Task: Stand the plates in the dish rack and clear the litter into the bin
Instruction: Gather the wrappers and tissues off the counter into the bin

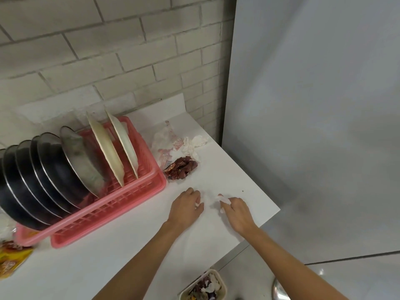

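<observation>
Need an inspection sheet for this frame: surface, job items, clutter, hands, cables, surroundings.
Surface: white counter, one dark speck near the right edge.
Job's things: plates stand upright in the pink rack; bin below the counter edge, litter inside.
Clutter: red wrapper, clear wrapper, crumpled tissue beside the rack; yellow packet at far left.
Hands: left hand and right hand each closed on a white scrap.
Cables: nothing seen.
Surroundings: brick wall behind, grey panel at right.

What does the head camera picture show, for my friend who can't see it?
Two hands, left hand and right hand, each gather white tissue on a white counter. A pink dish rack holds upright plates; more wrappers lie behind, a bin below.
</observation>
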A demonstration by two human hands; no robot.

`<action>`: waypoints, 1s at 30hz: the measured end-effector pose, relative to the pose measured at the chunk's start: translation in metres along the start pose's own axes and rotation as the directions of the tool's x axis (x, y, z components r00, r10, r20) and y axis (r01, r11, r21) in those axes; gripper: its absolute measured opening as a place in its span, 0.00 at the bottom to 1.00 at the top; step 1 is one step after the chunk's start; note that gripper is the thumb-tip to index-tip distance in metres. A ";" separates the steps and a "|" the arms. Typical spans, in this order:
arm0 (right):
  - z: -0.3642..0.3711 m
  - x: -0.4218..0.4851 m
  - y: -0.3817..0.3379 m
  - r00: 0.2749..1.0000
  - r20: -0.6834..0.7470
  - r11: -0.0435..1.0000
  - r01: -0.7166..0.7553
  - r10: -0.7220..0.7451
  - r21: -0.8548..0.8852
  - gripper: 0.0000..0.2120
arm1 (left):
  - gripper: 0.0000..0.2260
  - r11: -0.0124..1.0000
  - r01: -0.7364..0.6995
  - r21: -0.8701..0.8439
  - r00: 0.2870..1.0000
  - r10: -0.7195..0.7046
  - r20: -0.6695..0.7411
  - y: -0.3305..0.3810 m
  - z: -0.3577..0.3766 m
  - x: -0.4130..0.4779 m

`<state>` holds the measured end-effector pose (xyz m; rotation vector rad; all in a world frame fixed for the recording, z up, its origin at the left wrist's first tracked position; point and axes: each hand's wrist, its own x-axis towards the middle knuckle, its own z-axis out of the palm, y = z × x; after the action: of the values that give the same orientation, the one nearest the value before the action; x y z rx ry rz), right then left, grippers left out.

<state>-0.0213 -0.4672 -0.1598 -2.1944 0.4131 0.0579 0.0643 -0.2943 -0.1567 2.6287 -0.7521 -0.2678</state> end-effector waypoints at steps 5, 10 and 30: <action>-0.008 0.000 -0.009 0.998 0.057 0.987 -0.035 0.026 0.157 0.18 | 0.10 0.847 0.168 -0.504 0.984 -0.173 0.037 0.013 0.001 -0.020; -0.014 0.002 -0.017 0.972 0.199 0.920 -0.186 0.122 0.346 0.12 | 0.11 0.435 0.345 -0.832 0.917 -0.345 0.200 0.028 -0.003 -0.041; 0.017 -0.060 -0.068 0.891 0.372 0.871 -0.384 0.262 0.305 0.25 | 0.09 -0.201 0.429 -0.880 0.863 -0.197 0.466 -0.001 -0.027 -0.112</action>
<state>-0.0552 -0.3991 -0.1072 -1.6811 0.5584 0.4796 -0.0213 -0.2246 -0.1242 1.0950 0.2625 -0.8252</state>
